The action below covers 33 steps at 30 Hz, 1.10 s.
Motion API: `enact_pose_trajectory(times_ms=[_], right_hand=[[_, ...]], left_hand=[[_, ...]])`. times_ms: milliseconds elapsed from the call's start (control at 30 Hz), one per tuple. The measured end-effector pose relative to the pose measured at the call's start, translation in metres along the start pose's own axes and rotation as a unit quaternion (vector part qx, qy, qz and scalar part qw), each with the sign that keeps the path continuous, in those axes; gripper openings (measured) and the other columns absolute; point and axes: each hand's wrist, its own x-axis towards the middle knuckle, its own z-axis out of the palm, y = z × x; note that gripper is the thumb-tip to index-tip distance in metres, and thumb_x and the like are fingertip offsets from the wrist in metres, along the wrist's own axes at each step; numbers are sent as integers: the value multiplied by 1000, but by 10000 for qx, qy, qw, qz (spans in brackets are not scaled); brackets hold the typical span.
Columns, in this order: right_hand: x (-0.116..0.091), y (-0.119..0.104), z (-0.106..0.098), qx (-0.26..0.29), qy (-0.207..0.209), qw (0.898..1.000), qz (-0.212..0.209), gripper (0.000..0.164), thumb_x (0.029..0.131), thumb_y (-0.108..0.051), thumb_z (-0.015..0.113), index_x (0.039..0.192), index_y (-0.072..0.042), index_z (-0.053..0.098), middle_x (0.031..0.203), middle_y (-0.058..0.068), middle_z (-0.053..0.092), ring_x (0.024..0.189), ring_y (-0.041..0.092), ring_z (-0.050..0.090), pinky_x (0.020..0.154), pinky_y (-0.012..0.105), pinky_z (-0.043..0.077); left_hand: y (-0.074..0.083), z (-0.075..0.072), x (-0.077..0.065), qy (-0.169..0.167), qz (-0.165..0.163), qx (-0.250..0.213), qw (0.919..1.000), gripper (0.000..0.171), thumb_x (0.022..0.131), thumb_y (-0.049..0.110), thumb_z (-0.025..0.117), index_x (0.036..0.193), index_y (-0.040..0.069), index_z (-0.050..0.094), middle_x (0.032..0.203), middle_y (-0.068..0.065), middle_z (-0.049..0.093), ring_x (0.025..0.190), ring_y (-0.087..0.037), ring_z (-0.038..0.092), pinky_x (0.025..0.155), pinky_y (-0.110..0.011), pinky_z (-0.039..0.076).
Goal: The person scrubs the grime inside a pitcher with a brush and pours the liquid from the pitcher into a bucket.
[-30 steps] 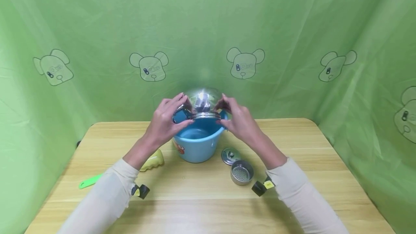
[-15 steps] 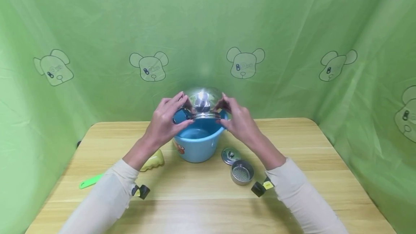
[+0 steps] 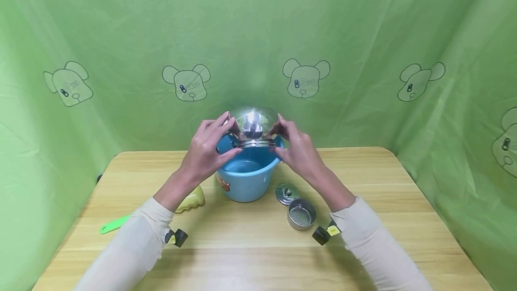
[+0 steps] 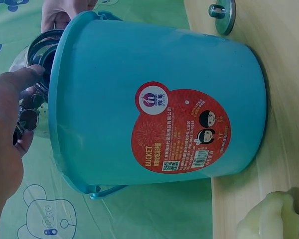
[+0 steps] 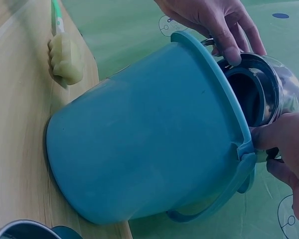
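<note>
A shiny stainless steel teapot (image 3: 253,122) is tipped over the blue bucket (image 3: 245,187), its round mouth facing down and toward me. My left hand (image 3: 206,147) grips its left side near the handle, with the thumb at the rim. On the other side my right hand (image 3: 298,147) holds the body, thumb also at the rim. In the right wrist view the teapot's dark opening (image 5: 246,94) shows just past the bucket's lip. The bucket stands upright, and no flowing water can be made out.
Right of the bucket lie a small metal lid (image 3: 288,194) and a perforated strainer cup (image 3: 301,214). At left is a yellow sponge (image 3: 190,199) on a green handle (image 3: 115,224), partly behind my left arm. Green curtains (image 3: 250,35) surround the wooden table (image 3: 242,259).
The teapot and both hands stay nearly in place over the bucket. The teapot appears to rise very slightly; the whole head view shifts a little.
</note>
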Motion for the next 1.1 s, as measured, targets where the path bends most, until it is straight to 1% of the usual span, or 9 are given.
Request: enact_pose_trajectory(times_ms=[233,467,700,900,1100], right_hand=[[-1,1,2,-123,198,9997,-65,82,81,7,81,151,7,37,137,24,65,129,36,66,103,36,57],[-2,1,3,-133,367,9991,-161,82,81,8,79,151,7,36,139,25,63,128,37,66,102,36,57],[-2,1,3,-191,478,9982,-309,82,83,10,77,153,6,35,139,25,64,129,37,65,102,37,57],[-4,2,2,-168,498,9983,-263,87,82,11,77,155,5,32,140,24,63,130,38,65,102,37,57],[-4,2,2,-254,641,9964,-492,85,83,9,78,154,6,33,140,25,62,130,38,64,102,37,57]], left_hand=[[2,-2,3,83,230,86,9997,75,73,18,95,136,-4,61,145,-27,59,116,-40,63,99,-46,60],[4,-4,4,119,362,218,9990,75,72,18,95,136,-3,61,145,-28,59,117,-41,63,99,-48,60],[6,-5,4,226,463,273,9983,75,72,17,95,136,-4,61,146,-28,58,117,-42,63,99,-47,60],[5,-4,5,278,605,283,9974,75,72,17,95,136,-4,61,146,-29,58,117,-42,63,97,-46,61],[5,-3,6,305,731,351,9962,71,75,16,93,135,-4,61,145,-29,58,116,-42,63,97,-45,61]])
